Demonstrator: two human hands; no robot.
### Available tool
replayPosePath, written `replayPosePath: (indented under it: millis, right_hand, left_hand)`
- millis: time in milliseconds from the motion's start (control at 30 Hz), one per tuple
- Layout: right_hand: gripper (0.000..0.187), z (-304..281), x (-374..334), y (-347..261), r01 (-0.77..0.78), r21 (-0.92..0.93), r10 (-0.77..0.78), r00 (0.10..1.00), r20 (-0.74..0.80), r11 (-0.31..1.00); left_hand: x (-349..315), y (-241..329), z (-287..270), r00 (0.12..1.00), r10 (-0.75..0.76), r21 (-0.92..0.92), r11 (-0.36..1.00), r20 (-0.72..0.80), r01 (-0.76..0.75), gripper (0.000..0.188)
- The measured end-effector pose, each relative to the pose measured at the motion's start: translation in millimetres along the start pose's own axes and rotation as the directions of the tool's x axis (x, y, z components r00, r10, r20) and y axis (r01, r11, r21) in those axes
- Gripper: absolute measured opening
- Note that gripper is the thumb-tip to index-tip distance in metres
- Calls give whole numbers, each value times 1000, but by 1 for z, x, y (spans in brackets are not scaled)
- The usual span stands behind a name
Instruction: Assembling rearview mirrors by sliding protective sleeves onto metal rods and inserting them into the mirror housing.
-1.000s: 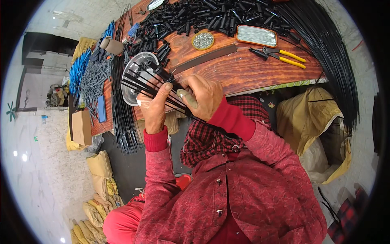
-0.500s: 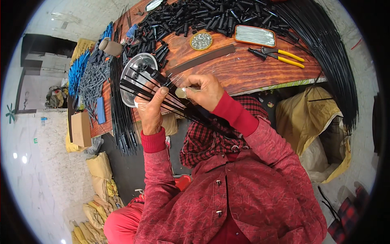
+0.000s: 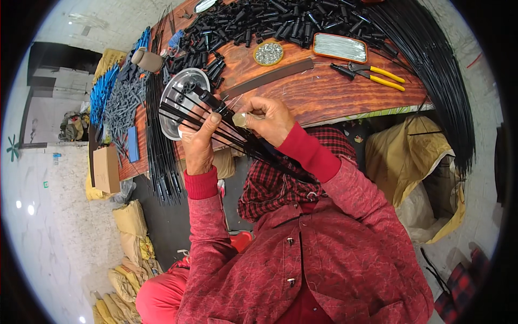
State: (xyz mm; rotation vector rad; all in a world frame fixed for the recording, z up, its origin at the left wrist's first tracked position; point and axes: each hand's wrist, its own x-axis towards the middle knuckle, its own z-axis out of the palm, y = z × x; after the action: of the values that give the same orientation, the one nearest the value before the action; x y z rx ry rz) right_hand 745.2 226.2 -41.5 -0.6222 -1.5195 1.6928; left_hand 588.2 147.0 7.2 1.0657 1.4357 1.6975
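Note:
My left hand [image 3: 198,141] is closed round a fan of thin black rods joined at a black plastic hub, which looks like an umbrella frame [image 3: 208,99]. Its rods stick out past my thumb to the left and run down to the right over my lap. Against the hub, my right hand [image 3: 271,120] pinches a small pale yellowish piece [image 3: 239,119], whose kind I cannot make out. Fine wires [image 3: 233,101] show just above those fingertips. Beneath the left hand's rods stands a clear plastic bowl [image 3: 169,129] with black ring-like parts in it.
Black plastic tubes [image 3: 253,24] are heaped across the wooden table [image 3: 324,97]. A dish of small metal bits [image 3: 268,53], a tray of wires [image 3: 340,47] and yellow-handled pliers [image 3: 377,75] lie nearer. Bundles of black rods [image 3: 162,156] flank both sides, and grey parts [image 3: 125,102] lie left.
Both hands keep their hold on the frame and the pale piece. My right hand has shifted very slightly left; the whole view has moved a little.

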Motion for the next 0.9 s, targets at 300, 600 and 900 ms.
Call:
replayPosePath:
  millis: [300, 600, 900]
  right_hand:
    - [15, 5, -9, -21, 107, -191, -116, 992, -42, 976]
    - [17, 3, -7, 3, 13, 109, -25, 994, 109, 994]
    - [13, 9, -13, -9, 102, -97, -103, 995, -3, 990]
  left_hand:
    - [-1, -3, -10, 996, -31, -78, 996, 87, 38, 46]
    - [-5, 9, -6, 993, -79, 0, 997, 89, 80, 48]
    - [-11, 12, -3, 966, -239, -251, 933, 102, 257, 40]
